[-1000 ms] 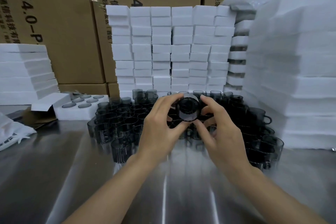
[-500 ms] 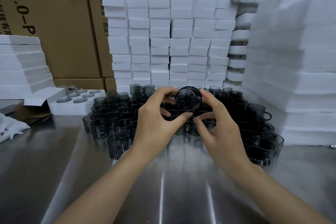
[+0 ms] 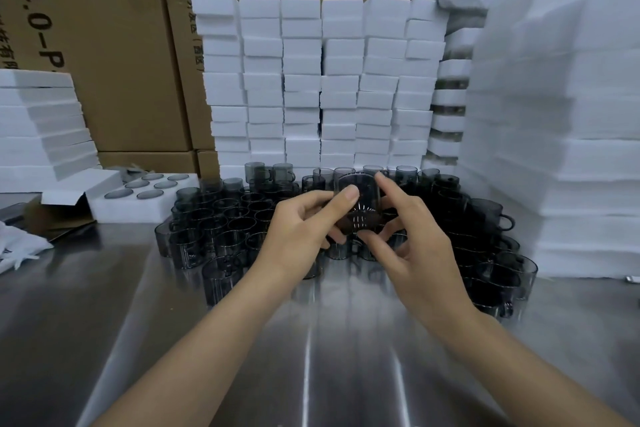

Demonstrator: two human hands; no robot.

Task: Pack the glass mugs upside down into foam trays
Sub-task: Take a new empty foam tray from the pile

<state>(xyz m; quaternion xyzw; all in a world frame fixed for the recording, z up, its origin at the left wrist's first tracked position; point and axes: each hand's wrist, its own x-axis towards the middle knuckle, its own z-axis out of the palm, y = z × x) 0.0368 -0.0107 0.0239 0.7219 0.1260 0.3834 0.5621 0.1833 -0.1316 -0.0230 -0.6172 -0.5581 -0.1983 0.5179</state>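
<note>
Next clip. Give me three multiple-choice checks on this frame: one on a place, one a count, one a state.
1. Where is the filled foam tray?
A. Left of the loose mugs
B. Right of them
C. In front of them, nearest the person

2. How many mug bottoms show in that tray?
A. Four
B. Six
C. Nine

3. What is the state of the lifted mug?
A. Held by the left hand and right hand above the table
B. Standing alone on the table
C. Seated in the tray

Answers:
1 A: the tray sits at the left end of the mug cluster.
2 B: two rows of three round bottoms show.
3 A: fingers of both hands pinch it over the other mugs.
</note>
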